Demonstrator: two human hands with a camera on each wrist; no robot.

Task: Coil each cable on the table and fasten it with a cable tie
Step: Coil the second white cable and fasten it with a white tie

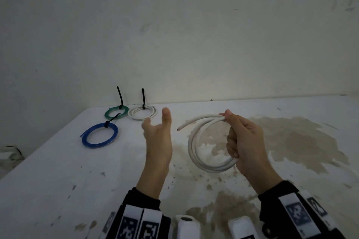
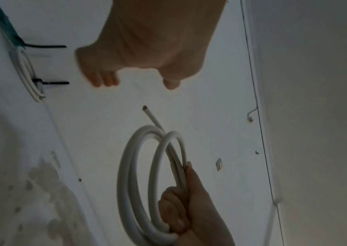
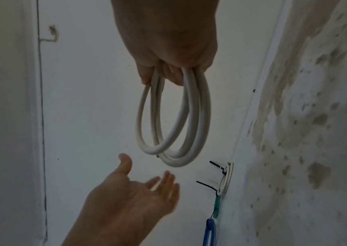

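My right hand (image 1: 240,137) grips a thick white cable (image 1: 196,153) wound into a few loops and holds it above the table (image 1: 58,170); the loops (image 3: 174,126) hang from its curled fingers in the right wrist view, and one cut end (image 2: 145,108) sticks out toward my left hand. My left hand (image 1: 158,132) hovers just left of the coil with palm up and fingers spread, holding nothing. The same empty hand (image 3: 138,188) shows below the coil in the right wrist view. No loose cable tie is visible.
Three coiled cables lie at the back left, each bound with a black tie: a blue one (image 1: 100,135), a green one (image 1: 116,112) and a white one (image 1: 142,113). The table's right half is stained brown (image 1: 291,141). A wall rises right behind the table.
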